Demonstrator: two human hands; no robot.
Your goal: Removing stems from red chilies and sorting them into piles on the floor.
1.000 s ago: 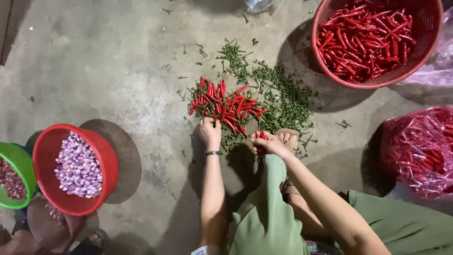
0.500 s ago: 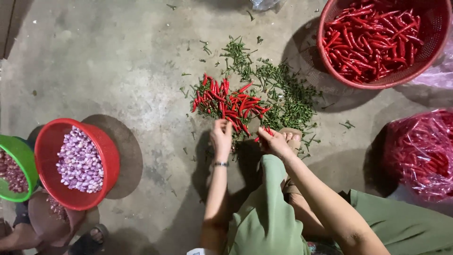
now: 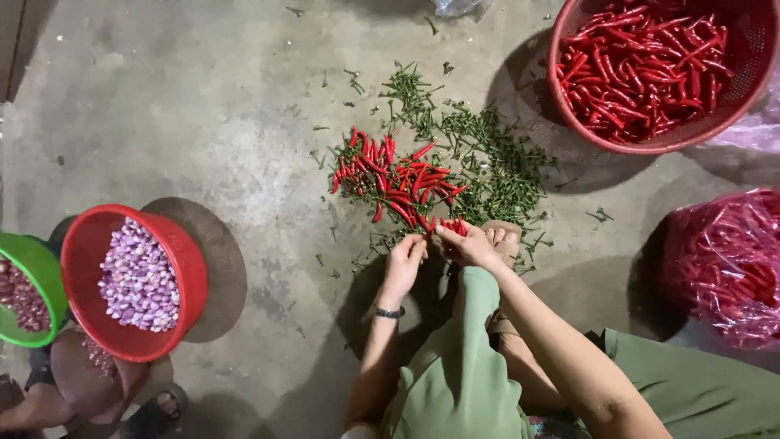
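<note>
We judge step: destemming chilies. Left hand (image 3: 404,258) and right hand (image 3: 470,244) close together, pinching one red chili (image 3: 429,227) at edge of chili pile (image 3: 398,180) on floor (image 3: 203,122). Next calls for firm stem twist.

Bright red chillies (image 3: 400,183) lie among dark green stems (image 3: 496,158) on a mottled grey floor (image 3: 179,114). Red basket (image 3: 191,268) of pale purple shallots (image 3: 138,280); green trousers (image 3: 455,374).

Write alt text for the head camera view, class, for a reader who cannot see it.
Both hands, left hand and right hand, pinch red chillies from a floor pile among green stems. A red basket holds more chillies.
</note>
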